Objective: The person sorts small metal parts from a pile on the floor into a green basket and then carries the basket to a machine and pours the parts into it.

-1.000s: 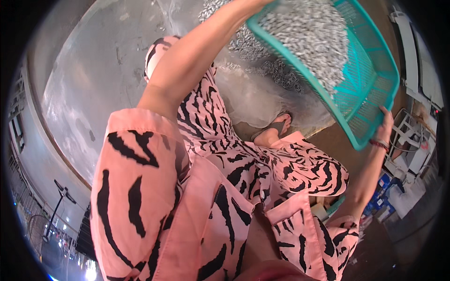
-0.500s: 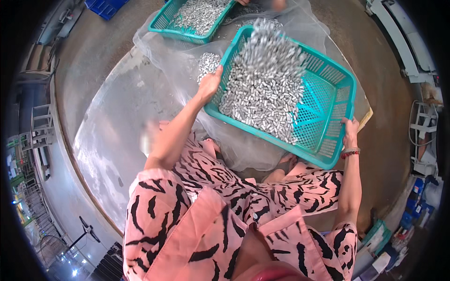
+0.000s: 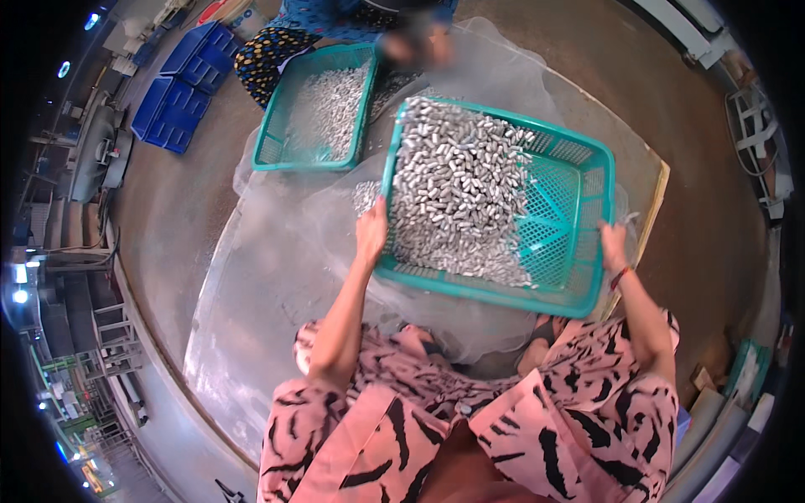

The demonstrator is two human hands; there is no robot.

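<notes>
A teal plastic basket [image 3: 587, 277] with slotted walls and a mesh bottom is held up in front of me. My left hand [image 3: 371, 230] is closed on its left rim, and my right hand [image 3: 614, 245] grips the right wall. Many small silvery capsule-shaped pieces [image 3: 461, 184] fill the basket's left and middle parts. The mesh bottom shows bare on the right. Some pieces along the lower edge look smeared by motion. Beyond the basket's left wall, a small heap of similar pieces [image 3: 366, 196] lies on a translucent sheet [image 3: 327, 218].
A second teal basket [image 3: 267, 138] with silvery pieces stands at the far left. Behind it is another person in blue patterned clothing [image 3: 323, 21]. Blue plastic bins [image 3: 172, 113] stand on the floor farther left. A wooden edge strip [image 3: 662, 197] runs along the right.
The pieces that were tossed up in a blur at the basket's far side now lie in it. My hands still hold the basket. The view has tilted up, bringing the other person in.
</notes>
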